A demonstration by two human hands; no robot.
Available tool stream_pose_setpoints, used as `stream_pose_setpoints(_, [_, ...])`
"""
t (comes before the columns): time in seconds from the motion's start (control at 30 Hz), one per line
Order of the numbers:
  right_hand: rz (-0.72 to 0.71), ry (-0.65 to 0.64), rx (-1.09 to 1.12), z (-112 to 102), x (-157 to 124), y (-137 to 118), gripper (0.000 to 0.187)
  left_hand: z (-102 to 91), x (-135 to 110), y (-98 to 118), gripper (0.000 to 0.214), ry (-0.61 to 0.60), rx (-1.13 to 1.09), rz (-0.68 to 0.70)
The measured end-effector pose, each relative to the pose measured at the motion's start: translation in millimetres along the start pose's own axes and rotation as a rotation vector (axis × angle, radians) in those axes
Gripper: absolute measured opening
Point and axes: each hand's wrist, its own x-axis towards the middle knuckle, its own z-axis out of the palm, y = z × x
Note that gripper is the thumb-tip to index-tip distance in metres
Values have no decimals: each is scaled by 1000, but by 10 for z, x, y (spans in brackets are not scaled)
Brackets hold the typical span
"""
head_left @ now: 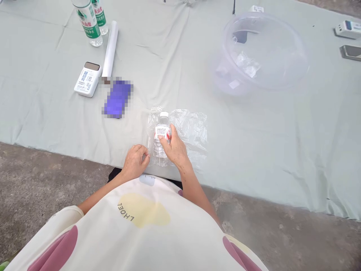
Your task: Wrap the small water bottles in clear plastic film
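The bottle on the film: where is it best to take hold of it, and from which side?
I would grip the bottle around its middle, at the label, coming from the right. Its long body offers more to hold than the small cap, which points away from the person. The right hand is on that side, thumb over the label.

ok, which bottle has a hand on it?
The white-capped bottle on the clear plastic film, touched by the right hand. Its label shows red and white; the other two bottles, farther off, have green on theirs.
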Motion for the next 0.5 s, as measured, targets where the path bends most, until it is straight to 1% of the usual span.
stream_pose_setpoints(0.13, [23, 4, -38, -16, -37, -26, 82, 22, -22, 9, 8, 62, -208, 23])
stream_pose_setpoints(0.27, [3, -11, -100, -78, -62, -48, 83, 91, -29, 46, 11, 122, -268, 109])
stream_pose_setpoints(0.33, [-9, 1, -176, -157, -43, -43, 76, 145, -23, 72, 12, 174, -212, 173])
stream_pose_setpoints(0.4, [-30, 60, -263, -264, 23, -45, 65, 204, -10, 101, 15, 233, -96, 247])
stream_pose_setpoints(0.47, [-105, 152, -318, -365, 150, -74, 52, 256, 10, 135, 18, 283, 34, 315])
stream_pose_setpoints(0.5, [-174, 182, -336, -402, 237, -102, 44, 278, 21, 153, 19, 299, 91, 347])
